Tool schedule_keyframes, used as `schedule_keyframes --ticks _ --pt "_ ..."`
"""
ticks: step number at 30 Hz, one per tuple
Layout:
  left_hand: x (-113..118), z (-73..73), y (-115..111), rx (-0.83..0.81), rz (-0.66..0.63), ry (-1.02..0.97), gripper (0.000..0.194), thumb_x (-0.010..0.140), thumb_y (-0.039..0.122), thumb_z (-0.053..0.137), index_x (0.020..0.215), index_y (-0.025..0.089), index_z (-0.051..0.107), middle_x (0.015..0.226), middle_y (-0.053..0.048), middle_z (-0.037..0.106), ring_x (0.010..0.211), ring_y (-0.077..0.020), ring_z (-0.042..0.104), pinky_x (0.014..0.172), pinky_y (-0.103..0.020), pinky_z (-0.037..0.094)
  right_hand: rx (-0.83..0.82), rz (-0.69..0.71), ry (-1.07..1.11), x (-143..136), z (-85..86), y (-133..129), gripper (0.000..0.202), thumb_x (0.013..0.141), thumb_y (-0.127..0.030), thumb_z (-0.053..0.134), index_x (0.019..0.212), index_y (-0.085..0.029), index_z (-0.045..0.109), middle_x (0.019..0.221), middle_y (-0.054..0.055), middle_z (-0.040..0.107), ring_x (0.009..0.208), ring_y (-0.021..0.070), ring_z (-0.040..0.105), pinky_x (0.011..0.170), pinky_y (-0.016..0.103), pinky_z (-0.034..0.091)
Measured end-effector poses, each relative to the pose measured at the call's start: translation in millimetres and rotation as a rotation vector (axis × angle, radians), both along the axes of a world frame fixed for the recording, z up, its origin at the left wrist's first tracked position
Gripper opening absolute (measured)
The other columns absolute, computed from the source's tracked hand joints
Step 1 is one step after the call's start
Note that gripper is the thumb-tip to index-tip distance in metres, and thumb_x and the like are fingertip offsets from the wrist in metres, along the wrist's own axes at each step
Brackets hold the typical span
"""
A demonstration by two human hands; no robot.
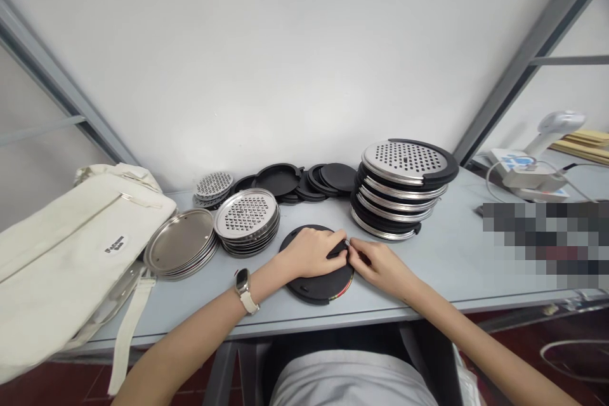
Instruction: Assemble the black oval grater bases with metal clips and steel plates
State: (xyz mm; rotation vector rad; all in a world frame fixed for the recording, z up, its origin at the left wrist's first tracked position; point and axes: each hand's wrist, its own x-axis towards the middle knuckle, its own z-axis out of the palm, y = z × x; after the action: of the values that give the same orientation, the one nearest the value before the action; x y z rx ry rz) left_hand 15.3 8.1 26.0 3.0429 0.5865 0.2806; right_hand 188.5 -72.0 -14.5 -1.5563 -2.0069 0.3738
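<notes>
A round black disc (316, 288) lies on the table in front of me, with a strip of red and yellow along its near right edge. My left hand (314, 252) rests over the disc, its fingers bent around a dark raised part near the right rim. Whether that part belongs to the disc I cannot tell. At the same rim, my right hand (378, 264) pinches a small shiny bit, too small to name. The two hands' fingertips nearly meet there.
Behind the disc stand a stack of perforated metal discs (247, 212), plain metal discs (181, 241), loose black rings and lids (278, 179), and a tall stack of metal plates with black rims (404, 165). A cream bag (80, 247) lies left; a white handheld device (552, 130) stands right.
</notes>
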Motion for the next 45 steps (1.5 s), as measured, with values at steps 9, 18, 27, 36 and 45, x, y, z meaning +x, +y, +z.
schedule_keyframes --ticks 9,18,27,36,45 --pt "0.0 0.2 -0.3 -0.004 0.001 0.000 0.016 0.089 0.034 0.046 0.096 0.020 0.049 0.082 -0.003 0.066 0.071 -0.0193 0.064 0.061 -0.027 0.043 -0.011 0.003 -0.008 0.6 -2.8 0.7 0.023 0.093 -0.027 0.036 0.072 -0.021 0.041 0.058 -0.004 0.045 0.050 0.0114 0.037 0.053 0.024 0.029" --pt "0.4 0.2 -0.1 0.026 -0.005 -0.006 0.016 0.089 0.034 0.045 0.095 0.020 0.049 0.079 -0.001 0.066 0.069 -0.0193 0.064 0.058 -0.027 0.041 -0.019 0.001 -0.002 0.4 -2.1 1.0 0.024 0.093 -0.028 0.035 0.071 -0.021 0.039 0.057 -0.005 0.041 0.050 0.0109 0.035 0.053 0.025 0.027" --pt "-0.4 -0.2 0.7 0.024 -0.007 0.007 0.018 0.090 0.035 0.044 0.097 0.019 0.049 0.082 -0.002 0.067 0.070 -0.0200 0.065 0.059 -0.028 0.042 -0.019 0.004 -0.002 0.7 -3.2 1.2 0.024 0.093 -0.029 0.036 0.071 -0.021 0.040 0.057 -0.004 0.043 0.050 0.0110 0.036 0.052 0.024 0.028" --pt "-0.4 0.5 0.6 0.017 -0.003 0.023 0.018 0.089 0.035 0.045 0.098 0.019 0.049 0.083 -0.003 0.067 0.071 -0.0201 0.065 0.060 -0.028 0.043 -0.033 0.003 0.007 0.7 -3.3 1.5 0.024 0.093 -0.029 0.036 0.071 -0.021 0.039 0.057 -0.004 0.041 0.050 0.0108 0.034 0.052 0.024 0.027" --pt "-1.1 -1.3 1.2 0.029 -0.009 0.008 0.018 0.090 0.035 0.044 0.098 0.020 0.049 0.082 -0.002 0.067 0.070 -0.0201 0.065 0.058 -0.028 0.042 -0.035 0.001 0.030 -0.3 -2.7 1.2 0.025 0.092 -0.028 0.037 0.068 -0.021 0.037 0.056 -0.005 0.039 0.050 0.0099 0.034 0.051 0.024 0.025"
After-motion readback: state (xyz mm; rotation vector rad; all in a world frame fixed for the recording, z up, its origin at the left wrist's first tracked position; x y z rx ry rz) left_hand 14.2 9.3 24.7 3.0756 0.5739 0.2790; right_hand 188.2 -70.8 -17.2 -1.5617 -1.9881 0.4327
